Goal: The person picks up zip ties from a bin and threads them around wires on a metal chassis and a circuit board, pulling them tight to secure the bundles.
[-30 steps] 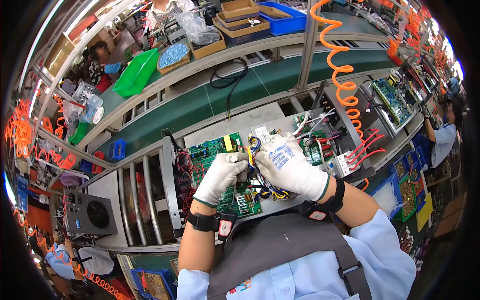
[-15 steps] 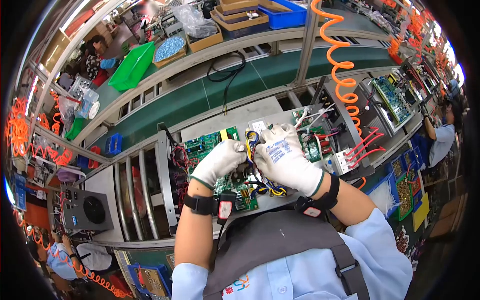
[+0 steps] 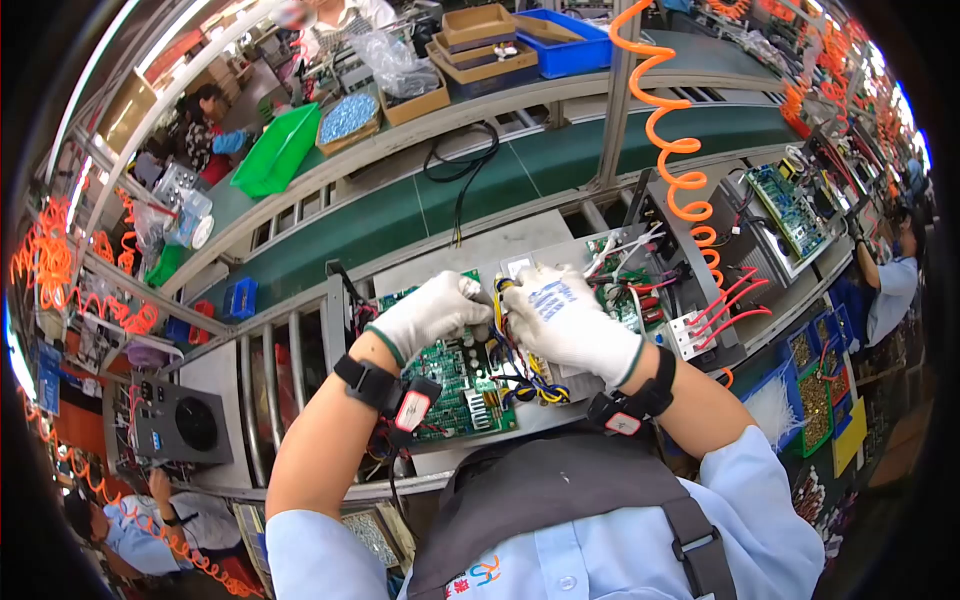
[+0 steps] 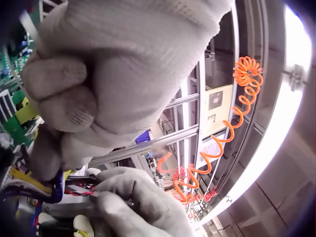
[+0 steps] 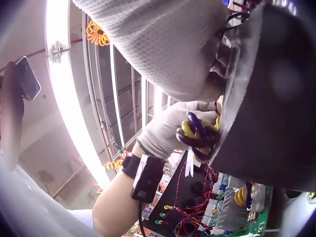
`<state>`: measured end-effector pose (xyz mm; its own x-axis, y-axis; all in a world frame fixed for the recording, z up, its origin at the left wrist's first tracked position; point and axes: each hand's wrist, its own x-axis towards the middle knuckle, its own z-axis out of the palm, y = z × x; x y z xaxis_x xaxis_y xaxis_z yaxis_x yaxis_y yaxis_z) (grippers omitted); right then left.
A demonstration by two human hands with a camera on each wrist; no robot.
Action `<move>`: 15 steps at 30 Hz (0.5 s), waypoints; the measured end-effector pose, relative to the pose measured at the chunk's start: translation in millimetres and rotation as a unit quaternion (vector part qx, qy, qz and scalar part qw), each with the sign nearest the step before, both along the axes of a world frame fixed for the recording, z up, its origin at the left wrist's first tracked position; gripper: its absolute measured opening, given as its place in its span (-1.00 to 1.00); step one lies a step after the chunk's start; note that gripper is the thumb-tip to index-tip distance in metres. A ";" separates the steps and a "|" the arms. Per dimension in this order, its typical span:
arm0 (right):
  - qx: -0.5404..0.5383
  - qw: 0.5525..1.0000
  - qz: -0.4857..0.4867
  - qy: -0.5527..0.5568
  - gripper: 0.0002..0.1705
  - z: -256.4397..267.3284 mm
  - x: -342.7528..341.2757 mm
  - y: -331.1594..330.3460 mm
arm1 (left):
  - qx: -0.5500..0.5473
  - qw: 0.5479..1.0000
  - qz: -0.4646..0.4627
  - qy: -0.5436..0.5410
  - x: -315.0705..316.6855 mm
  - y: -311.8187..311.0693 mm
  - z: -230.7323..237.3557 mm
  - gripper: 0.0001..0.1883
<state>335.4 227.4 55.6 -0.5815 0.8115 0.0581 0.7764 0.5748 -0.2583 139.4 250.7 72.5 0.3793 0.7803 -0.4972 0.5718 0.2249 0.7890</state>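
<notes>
Both hands wear white gloves and meet over an open metal chassis. In the head view, my left hand is above the green circuit board, fingers curled and tips at a bundle of yellow, white and dark blue wires. Opposite it, my right hand has bent fingers on the bundle's other side. Its fingertips pinch a thin red-and-black twisted wire in the left wrist view. A thick loop of yellow and blue wires hangs before the left hand in the right wrist view. The left fingertips are partly hidden.
White terminal block with red leads stands right of the hands. An orange coiled hose hangs nearby. Metal rollers lie to the left, with a grey unit beyond. A green conveyor belt runs behind.
My left hand has shifted slightly left and its forearm has swung outward, now more slanted. The right hand stays beside the wire bundle with its fingers bent.
</notes>
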 end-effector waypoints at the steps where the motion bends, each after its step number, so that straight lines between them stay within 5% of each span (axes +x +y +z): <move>1: -0.010 0.999 -0.006 -0.041 -0.77 1.9 -5.6 4.1 | 0.028 0.999 -0.023 0.000 2.9 -4.3 6.6 -0.87; 5: -0.004 0.996 -0.024 -0.080 -0.74 -1.8 -14.9 4.7 | 0.042 0.997 -0.065 0.023 7.2 -9.9 17.8 -0.86; 10: -0.032 0.995 0.011 0.096 -0.70 -9.2 11.7 7.6 | 0.043 0.994 -0.090 0.055 1.2 -2.3 18.5 -0.82; 15: -0.010 0.999 -0.027 0.026 -0.74 -6.3 -3.5 6.2 | 0.047 0.992 -0.119 0.002 -3.3 8.5 10.8 -0.83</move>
<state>331.9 233.6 49.3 -0.5334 0.8428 0.0711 0.7912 0.5270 -0.3102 136.1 259.2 83.3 0.5560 0.7124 -0.4282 0.6032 0.0086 0.7975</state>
